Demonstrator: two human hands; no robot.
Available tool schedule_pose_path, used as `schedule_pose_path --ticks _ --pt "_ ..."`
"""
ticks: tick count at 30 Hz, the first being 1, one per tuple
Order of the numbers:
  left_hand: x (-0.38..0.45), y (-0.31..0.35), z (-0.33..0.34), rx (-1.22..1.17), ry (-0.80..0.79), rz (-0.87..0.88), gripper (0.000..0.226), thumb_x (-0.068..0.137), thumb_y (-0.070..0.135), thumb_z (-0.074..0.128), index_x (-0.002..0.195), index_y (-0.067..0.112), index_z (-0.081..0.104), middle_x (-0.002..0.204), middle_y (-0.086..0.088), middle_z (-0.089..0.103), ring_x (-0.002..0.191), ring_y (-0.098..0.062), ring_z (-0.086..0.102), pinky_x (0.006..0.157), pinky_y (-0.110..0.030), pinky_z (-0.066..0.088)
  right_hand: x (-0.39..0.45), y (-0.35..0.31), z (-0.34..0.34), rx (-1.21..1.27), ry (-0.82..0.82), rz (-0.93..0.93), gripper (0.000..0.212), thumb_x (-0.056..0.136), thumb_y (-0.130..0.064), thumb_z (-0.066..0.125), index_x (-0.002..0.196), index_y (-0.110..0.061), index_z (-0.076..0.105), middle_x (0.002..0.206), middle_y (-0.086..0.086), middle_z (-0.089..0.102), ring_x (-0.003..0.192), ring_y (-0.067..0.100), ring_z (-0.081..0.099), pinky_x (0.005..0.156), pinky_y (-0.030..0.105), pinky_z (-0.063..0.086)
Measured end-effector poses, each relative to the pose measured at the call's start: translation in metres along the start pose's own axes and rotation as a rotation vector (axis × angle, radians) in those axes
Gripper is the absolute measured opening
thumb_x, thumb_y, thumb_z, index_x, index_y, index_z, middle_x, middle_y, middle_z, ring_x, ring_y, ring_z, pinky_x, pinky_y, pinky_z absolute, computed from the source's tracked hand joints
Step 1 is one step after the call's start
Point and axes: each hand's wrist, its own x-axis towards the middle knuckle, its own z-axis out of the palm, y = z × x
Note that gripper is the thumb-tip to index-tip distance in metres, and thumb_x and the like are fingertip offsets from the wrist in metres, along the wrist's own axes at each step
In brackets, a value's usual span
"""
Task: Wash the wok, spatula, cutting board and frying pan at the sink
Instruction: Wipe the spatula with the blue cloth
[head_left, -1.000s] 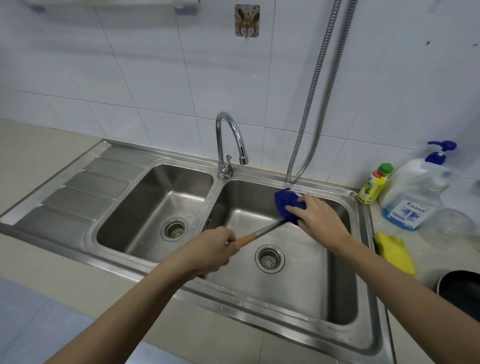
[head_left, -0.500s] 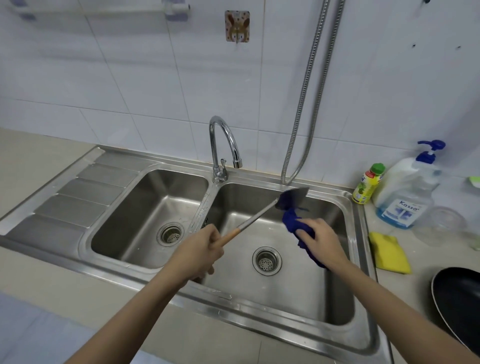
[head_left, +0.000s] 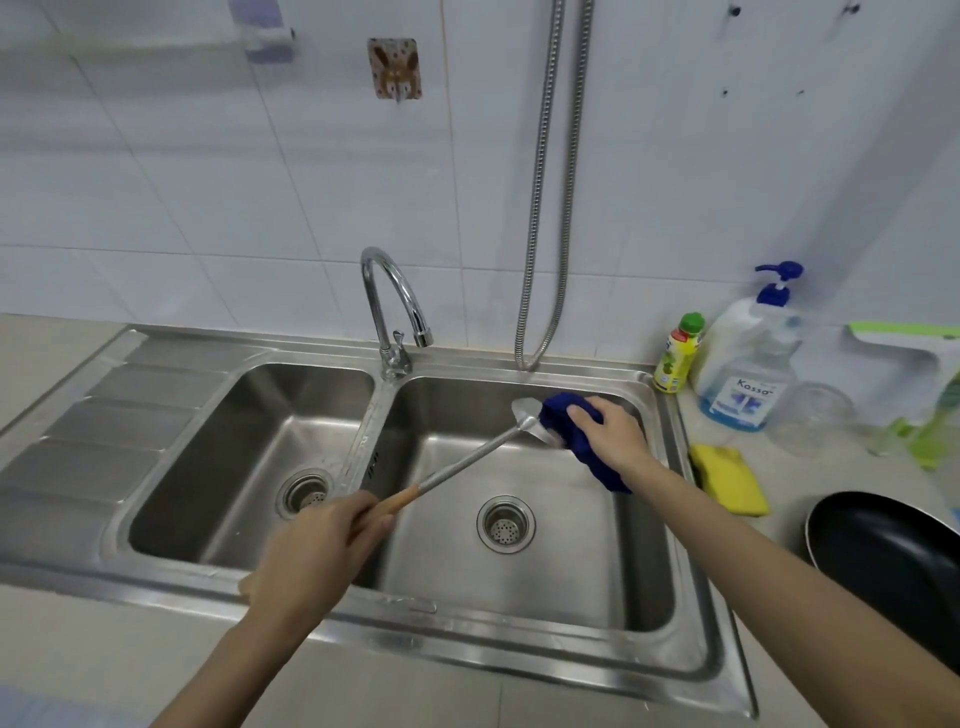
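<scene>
Your left hand (head_left: 317, 545) gripped the spatula (head_left: 467, 457) handle over the right basin; your right hand (head_left: 605, 428) had brought the blue cloth (head_left: 571, 426) from below back onto the blade at 1 o'clock. Scrubbing went on; frying pan (head_left: 883, 556) waited at 4 o'clock on the worktop (head_left: 810, 467).

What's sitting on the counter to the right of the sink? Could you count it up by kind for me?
Bottles: 2, a small yellow bottle with a green cap and a clear pump bottle of blue liquid
Cloths: 1, a yellow cloth
Glass jars: 1, a clear jar
Pans: 1, a black frying pan
Green and white items I cannot identify: 1
Total: 6
</scene>
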Motion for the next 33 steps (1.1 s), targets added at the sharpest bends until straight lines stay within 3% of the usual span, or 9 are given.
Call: schedule_pose_path --ticks 5,9,14,17,20,22,26,29,33 --pt "0.004 0.002 -0.006 0.106 0.150 0.078 0.023 0.090 0.052 0.052 0.082 0.031 0.058 0.068 0.013 0.054 0.057 -0.006 0.054 0.049 -0.028 0.046 0.000 -0.010 0.007 -0.337 0.099 -0.145 0.029 0.094 -0.041 0.049 0.112 -0.023 0.064 0.100 0.006 0.061 0.092 0.026 0.058 0.072 0.033 0.043" --pt "0.006 0.027 -0.008 0.296 0.211 0.143 0.025 0.085 0.048 0.061 0.072 0.027 0.058 0.063 0.011 0.055 0.050 -0.010 0.053 0.040 -0.021 0.020 -0.016 -0.022 0.018 -0.437 0.342 -0.203 0.028 0.093 -0.036 0.052 0.113 -0.019 0.063 0.103 0.009 0.054 0.092 0.028 0.055 0.072 0.034 0.047" --pt "0.015 0.042 -0.011 0.418 0.201 0.133 0.037 0.069 0.044 0.081 0.057 0.023 0.053 0.049 0.009 0.051 0.036 -0.012 0.046 0.043 -0.017 0.003 -0.032 -0.033 0.031 -0.367 0.257 -0.433 0.026 0.093 -0.033 0.055 0.115 -0.021 0.063 0.103 0.002 0.054 0.090 0.017 0.054 0.070 0.027 0.043" --pt "0.011 0.042 -0.014 0.368 0.200 0.145 0.036 0.069 0.041 0.082 0.057 0.021 0.054 0.050 0.008 0.051 0.038 -0.015 0.048 0.042 -0.017 0.010 -0.020 -0.028 0.026 -0.386 0.251 -0.356 0.028 0.095 -0.037 0.049 0.113 -0.019 0.062 0.100 0.004 0.055 0.090 0.021 0.055 0.068 0.029 0.041" --pt "0.007 0.046 -0.021 0.319 0.202 0.130 0.027 0.088 0.046 0.060 0.075 0.022 0.059 0.069 0.007 0.059 0.057 -0.016 0.058 0.045 -0.027 0.037 -0.010 -0.022 0.017 -0.346 0.280 -0.226 0.033 0.097 -0.040 0.043 0.107 -0.014 0.062 0.096 0.007 0.057 0.086 0.027 0.058 0.067 0.030 0.040" --pt "0.014 0.047 -0.029 0.319 0.184 0.062 0.030 0.094 0.050 0.046 0.086 0.024 0.058 0.082 0.008 0.061 0.070 -0.015 0.060 0.059 -0.031 0.046 -0.022 -0.030 0.024 -0.317 0.317 -0.347 0.029 0.097 -0.036 0.046 0.105 -0.014 0.063 0.095 0.005 0.058 0.083 0.023 0.058 0.066 0.027 0.037" --pt "0.021 0.050 -0.028 0.334 0.145 0.032 0.031 0.095 0.050 0.045 0.087 0.024 0.059 0.083 0.008 0.063 0.072 -0.015 0.061 0.060 -0.029 0.043 -0.050 -0.047 0.046 -0.468 0.277 -0.688 0.025 0.092 -0.033 0.055 0.104 -0.014 0.066 0.096 0.002 0.058 0.077 0.013 0.056 0.063 0.020 0.041" --pt "0.021 0.039 -0.017 0.116 -0.005 -0.080 0.033 0.092 0.051 0.050 0.080 0.024 0.063 0.067 0.006 0.060 0.061 -0.010 0.058 0.057 -0.029 0.050 -0.048 -0.045 0.046 -0.587 0.298 -0.895 0.039 0.094 -0.041 0.045 0.104 -0.010 0.067 0.094 0.007 0.060 0.073 0.018 0.058 0.060 0.025 0.050" --pt "0.020 0.034 -0.004 -0.426 -0.194 -0.213 0.037 0.091 0.042 0.061 0.063 0.018 0.064 0.049 0.006 0.052 0.046 -0.007 0.045 0.050 -0.024 0.037 -0.052 -0.048 0.053 -0.628 0.272 -1.180 0.046 0.099 -0.042 0.037 0.109 -0.008 0.066 0.097 0.012 0.064 0.078 0.022 0.061 0.065 0.031 0.052"
